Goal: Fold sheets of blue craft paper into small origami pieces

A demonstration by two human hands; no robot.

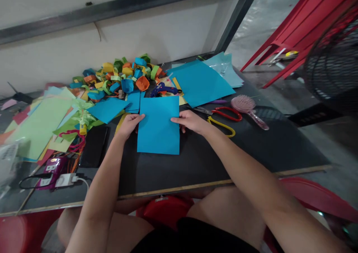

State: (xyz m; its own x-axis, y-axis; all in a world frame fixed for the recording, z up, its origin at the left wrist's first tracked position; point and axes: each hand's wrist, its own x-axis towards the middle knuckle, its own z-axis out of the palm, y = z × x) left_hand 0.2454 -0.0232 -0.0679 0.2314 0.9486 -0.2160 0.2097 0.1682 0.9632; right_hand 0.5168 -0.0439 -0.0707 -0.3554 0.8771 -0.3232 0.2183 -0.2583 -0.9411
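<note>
A blue paper sheet (158, 125) lies flat on the dark table (251, 152) in front of me. My left hand (128, 125) grips its left edge, thumb on top of the paper. At the right edge my right hand (191, 121) pinches the sheet with thumb and fingers. Both hands are closed on the same sheet.
A heap of folded coloured paper pieces (123, 78) sits at the back. Larger blue sheets (200, 82), a glue gun (163, 90), red and yellow scissors (223, 119) and a pink hairbrush (247, 109) lie right. Green paper (39, 126), a black phone (93, 146) and a charger (65, 179) lie left.
</note>
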